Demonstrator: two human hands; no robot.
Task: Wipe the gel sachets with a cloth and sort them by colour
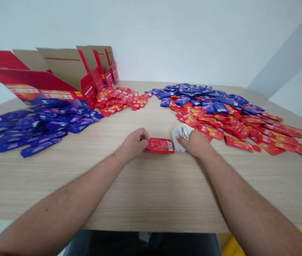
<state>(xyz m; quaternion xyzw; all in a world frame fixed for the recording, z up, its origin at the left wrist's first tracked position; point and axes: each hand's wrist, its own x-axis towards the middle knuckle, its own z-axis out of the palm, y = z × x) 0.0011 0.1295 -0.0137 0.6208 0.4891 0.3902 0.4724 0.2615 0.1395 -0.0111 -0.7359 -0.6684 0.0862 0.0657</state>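
Note:
Near the middle of the table, my left hand (136, 145) pinches the left end of a red sachet (161, 145). Its printed side faces up, with a white barcode patch at the right end. My right hand (195, 143) grips a folded white cloth (180, 136), which bunches up over the fingers. The cloth's lower edge meets the sachet's right end or lies just beside it; I cannot tell which. Behind my right hand spreads a pile of red sachets (236, 126).
Blue sachets (44, 124) are heaped at the left, more blue sachets (193, 93) at the back right. A smaller heap of red sachets (120, 97) lies beside several open red cartons (40, 85). A white wall (180, 42) stands behind the wooden table (151, 199).

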